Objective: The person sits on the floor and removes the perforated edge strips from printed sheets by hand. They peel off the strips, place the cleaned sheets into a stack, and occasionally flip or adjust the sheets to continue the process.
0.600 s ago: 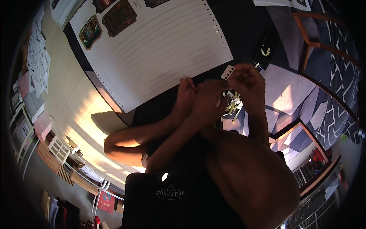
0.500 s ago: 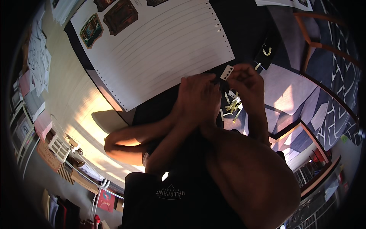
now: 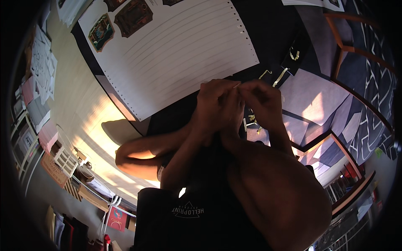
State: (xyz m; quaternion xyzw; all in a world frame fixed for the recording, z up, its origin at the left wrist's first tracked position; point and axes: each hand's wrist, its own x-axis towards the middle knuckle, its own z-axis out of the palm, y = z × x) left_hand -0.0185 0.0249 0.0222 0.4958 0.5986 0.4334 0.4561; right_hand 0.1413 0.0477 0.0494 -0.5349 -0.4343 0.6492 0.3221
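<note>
My left hand (image 3: 214,102) and my right hand (image 3: 264,97) meet at the fingertips in front of my bent legs, just past the near edge of a big white sheet (image 3: 184,54). Both are closed in a pinch. Between them a thin pale sliver shows, an edge of the small white card with dark dots (image 3: 237,85); the rest is covered by fingers. Below my right hand, narrow yellowish strips (image 3: 251,121) lie in a loose heap, partly hidden by my hand and wrist. Another pale strip (image 3: 280,77) lies just beyond my right hand.
Dark ornate cut-out pictures (image 3: 134,17) lie on the sheet's far left. A dark piece with a curled yellowish strip (image 3: 295,55) is at right. Wooden-framed furniture (image 3: 335,48) stands beyond, and grey flat pieces (image 3: 310,98) lie nearer. A shelf rack (image 3: 67,161) is at far left.
My right hand has moved left and in to my left hand, taking the dotted card with it; the card now shows only edge-on. The strips just right of my hand are more exposed.
</note>
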